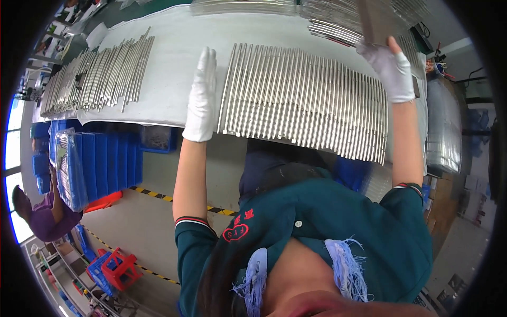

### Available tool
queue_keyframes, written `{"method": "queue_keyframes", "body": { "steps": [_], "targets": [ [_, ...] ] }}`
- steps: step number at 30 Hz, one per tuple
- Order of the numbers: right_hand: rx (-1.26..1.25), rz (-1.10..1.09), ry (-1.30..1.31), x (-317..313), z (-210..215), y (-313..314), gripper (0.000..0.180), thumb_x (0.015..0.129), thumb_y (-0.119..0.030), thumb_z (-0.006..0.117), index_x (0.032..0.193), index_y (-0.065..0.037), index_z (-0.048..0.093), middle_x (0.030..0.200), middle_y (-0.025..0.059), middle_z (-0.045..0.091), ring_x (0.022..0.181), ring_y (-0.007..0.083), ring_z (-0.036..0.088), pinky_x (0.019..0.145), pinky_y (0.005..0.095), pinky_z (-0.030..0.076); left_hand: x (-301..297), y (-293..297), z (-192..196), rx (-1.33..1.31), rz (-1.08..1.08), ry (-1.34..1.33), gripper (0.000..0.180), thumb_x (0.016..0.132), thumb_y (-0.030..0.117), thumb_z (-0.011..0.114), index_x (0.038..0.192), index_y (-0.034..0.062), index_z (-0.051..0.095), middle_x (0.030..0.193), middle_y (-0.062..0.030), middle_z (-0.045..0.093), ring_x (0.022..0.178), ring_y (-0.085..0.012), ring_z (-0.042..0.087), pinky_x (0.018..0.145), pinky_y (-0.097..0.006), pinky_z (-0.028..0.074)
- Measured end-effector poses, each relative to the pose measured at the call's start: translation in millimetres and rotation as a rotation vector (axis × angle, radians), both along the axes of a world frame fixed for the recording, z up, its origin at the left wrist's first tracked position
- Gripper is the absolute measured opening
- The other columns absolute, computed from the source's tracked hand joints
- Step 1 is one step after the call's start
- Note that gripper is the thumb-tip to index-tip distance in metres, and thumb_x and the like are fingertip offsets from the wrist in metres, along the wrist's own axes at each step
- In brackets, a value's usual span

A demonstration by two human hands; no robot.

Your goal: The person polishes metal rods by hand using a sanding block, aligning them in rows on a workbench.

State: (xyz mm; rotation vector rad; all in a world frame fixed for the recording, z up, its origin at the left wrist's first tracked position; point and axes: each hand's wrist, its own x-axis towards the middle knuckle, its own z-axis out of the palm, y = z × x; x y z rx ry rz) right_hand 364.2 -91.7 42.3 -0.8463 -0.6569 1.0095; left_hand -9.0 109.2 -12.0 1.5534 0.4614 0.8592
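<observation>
We see a white-covered counter [171, 63] spanning the view, with the main row of rods [303, 100] side by side at its middle, in front of the person. A looser group of rods [100, 76] lies to the left, its ends uneven, and more rods [335, 33] lie at the far right. Next in size is the flat, brownish plate [374, 22], gripped near its lower end by the gloved right hand [393, 71]. The gloved left hand [202, 98] holds nothing we can see; it stands flat, fingers straight and together, just beside the row's left end.

We judge that a knock from the plate, or an uneven push from either hand, could skew the row or make rods ride over each other. Those with ends by the near edge could roll off if bumped.

We cannot tell whether the left palm touches the outermost rod, or whether rod ends overhang. The plate's top is cut off, it hides some rods behind it, and its grip is partly obscured.
</observation>
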Motion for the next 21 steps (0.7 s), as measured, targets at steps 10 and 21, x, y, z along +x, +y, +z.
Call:
{"method": "queue_keyframes", "body": {
  "steps": [10, 21],
  "targets": [
    [-0.117, -0.957, -0.373, 14, -44, -136, 0.057, 0.101, -0.032, 0.067, 0.146, -0.002, 0.048, 0.137, 0.0116, 0.058, 0.123, 0.0245, 0.061, 0.106, 0.0418, 0.052, 20, 12, -5, -0.629, -0.056, -0.298, 0.099, 0.094, 0.072, 0.053, 0.162, 0.0062, 0.026, 0.164, -0.0198, 0.03, 0.151, -0.0336, 0.029, 0.127, -0.043, 0.024],
    [-0.121, -1.214, -0.702, 22, -72, -110, 0.045, 0.096, -0.03, 0.076, 0.122, 0.004, 0.063, 0.108, 0.0077, 0.072, 0.095, 0.0144, 0.066, 0.087, 0.0293, 0.054, 29, 21, -28, -0.649, 0.062, -0.431, 0.085, 0.098, 0.065, 0.055, 0.152, 0.0015, 0.041, 0.155, -0.0231, 0.044, 0.145, -0.0364, 0.04, 0.123, -0.048, 0.034]
  ]
}}
